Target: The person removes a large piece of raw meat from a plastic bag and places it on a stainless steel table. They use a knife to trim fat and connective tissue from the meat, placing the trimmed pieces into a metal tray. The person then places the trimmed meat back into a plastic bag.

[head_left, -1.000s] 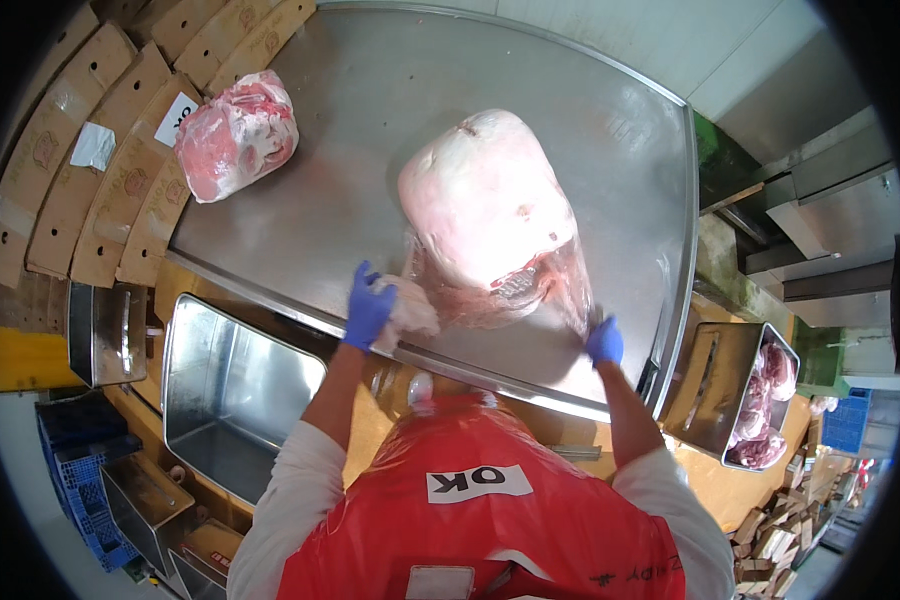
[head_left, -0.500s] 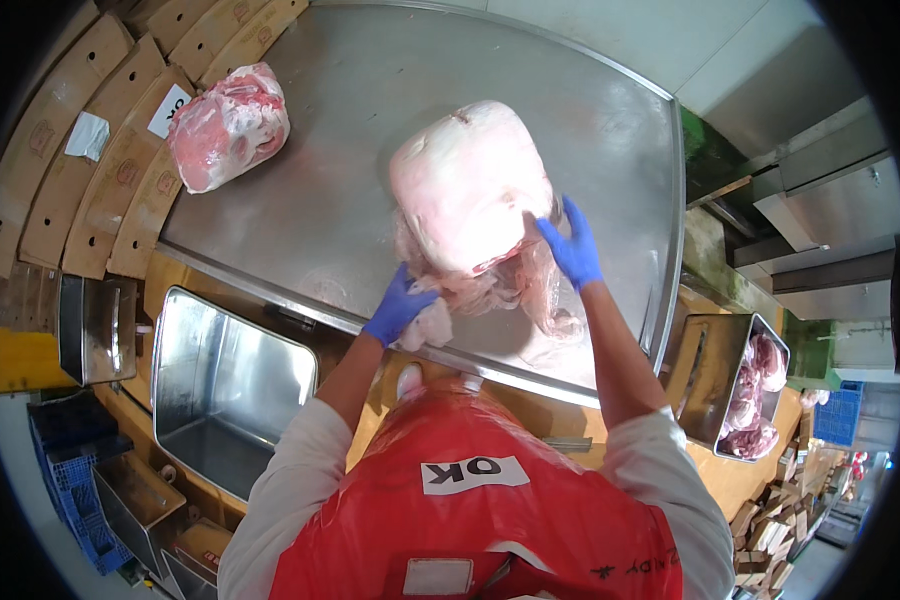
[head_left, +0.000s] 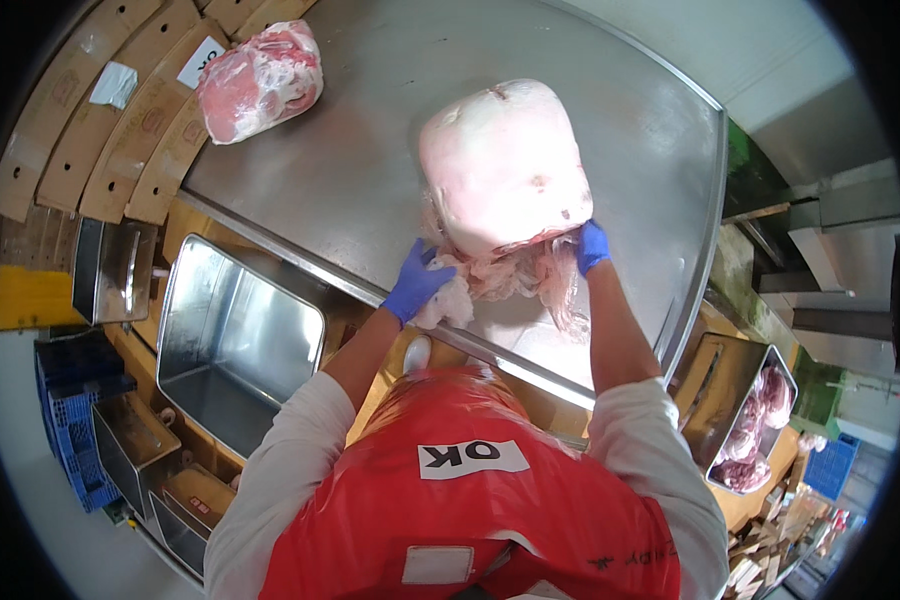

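Note:
A large pale block of meat [head_left: 500, 160] rests on the steel table [head_left: 320, 180], with crumpled, pinkish clear plastic [head_left: 515, 275] bunched under its near edge. My left hand [head_left: 417, 280], in a blue glove, is closed on a wad of that plastic at the table's front edge. My right hand [head_left: 592, 247], also gloved in blue, grips the near right corner of the block, its fingers partly hidden behind it. A smaller red-and-white piece of meat [head_left: 260, 80] sits at the table's far left.
Flattened cardboard boxes [head_left: 100, 140] line the left side. An empty steel tub [head_left: 240, 350] stands below the table's left front edge. At right are a steel bin of meat pieces [head_left: 755, 430], a blue crate [head_left: 830, 465] and wood blocks. Steel fittings stand along the right wall.
My right hand went from the plastic up onto the block, then closed round its corner. My left hand moved right and stays on the plastic. The view has shifted, raising the table in it.

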The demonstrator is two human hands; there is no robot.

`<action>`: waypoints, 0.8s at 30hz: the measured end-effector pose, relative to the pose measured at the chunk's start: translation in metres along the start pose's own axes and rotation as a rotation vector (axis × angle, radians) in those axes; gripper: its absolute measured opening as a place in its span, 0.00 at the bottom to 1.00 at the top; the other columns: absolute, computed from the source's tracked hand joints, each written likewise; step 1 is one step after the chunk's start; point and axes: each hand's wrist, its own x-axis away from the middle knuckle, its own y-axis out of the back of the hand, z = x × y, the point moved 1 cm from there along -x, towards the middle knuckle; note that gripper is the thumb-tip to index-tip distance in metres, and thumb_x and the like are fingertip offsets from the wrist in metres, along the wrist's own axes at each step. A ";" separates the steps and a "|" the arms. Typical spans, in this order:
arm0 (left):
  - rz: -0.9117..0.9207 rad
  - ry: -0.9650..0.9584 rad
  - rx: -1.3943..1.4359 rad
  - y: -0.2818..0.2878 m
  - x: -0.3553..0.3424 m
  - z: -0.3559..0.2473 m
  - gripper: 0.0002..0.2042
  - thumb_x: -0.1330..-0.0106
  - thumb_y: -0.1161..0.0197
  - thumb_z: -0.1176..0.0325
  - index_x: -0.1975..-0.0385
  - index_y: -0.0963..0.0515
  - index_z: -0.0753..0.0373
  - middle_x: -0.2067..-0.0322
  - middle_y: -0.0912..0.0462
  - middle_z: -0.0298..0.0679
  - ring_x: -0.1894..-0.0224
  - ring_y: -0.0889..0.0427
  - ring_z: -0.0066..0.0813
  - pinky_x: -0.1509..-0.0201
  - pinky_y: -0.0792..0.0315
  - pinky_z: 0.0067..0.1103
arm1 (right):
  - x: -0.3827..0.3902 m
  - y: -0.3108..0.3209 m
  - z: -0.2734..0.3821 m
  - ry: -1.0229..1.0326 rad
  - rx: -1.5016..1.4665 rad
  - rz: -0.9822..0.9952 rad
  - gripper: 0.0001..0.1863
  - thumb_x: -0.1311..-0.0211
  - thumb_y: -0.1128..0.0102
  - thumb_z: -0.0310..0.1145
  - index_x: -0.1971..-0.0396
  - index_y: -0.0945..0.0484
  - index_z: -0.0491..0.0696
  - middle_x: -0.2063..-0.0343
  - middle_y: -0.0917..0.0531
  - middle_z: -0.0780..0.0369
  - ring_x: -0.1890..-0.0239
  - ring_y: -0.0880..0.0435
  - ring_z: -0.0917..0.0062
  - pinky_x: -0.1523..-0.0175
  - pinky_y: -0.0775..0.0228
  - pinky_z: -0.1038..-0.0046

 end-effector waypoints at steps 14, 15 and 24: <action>0.283 0.145 0.133 -0.014 -0.018 -0.031 0.32 0.39 0.25 0.68 0.35 0.29 0.68 0.46 0.18 0.42 0.48 0.18 0.30 0.45 0.21 0.26 | 0.094 -0.064 -0.003 -0.142 -0.150 0.188 0.10 0.36 0.44 0.29 0.60 0.17 0.44 0.70 0.19 0.66 0.72 0.23 0.78 0.69 0.29 0.73; 0.305 0.177 0.163 -0.015 -0.016 -0.034 0.31 0.38 0.25 0.68 0.36 0.28 0.67 0.46 0.18 0.42 0.48 0.18 0.30 0.45 0.21 0.26 | 0.097 -0.060 -0.011 -0.030 -0.028 0.214 0.09 0.36 0.44 0.28 0.60 0.17 0.44 0.71 0.19 0.66 0.73 0.23 0.79 0.69 0.30 0.73; 0.465 0.247 0.482 -0.039 0.029 -0.038 0.27 0.34 0.29 0.72 0.36 0.28 0.66 0.45 0.19 0.39 0.47 0.18 0.27 0.44 0.22 0.24 | 0.228 -0.061 0.072 -0.208 -0.122 0.375 0.08 0.34 0.42 0.27 0.62 0.16 0.42 0.72 0.20 0.68 0.73 0.27 0.86 0.68 0.33 0.80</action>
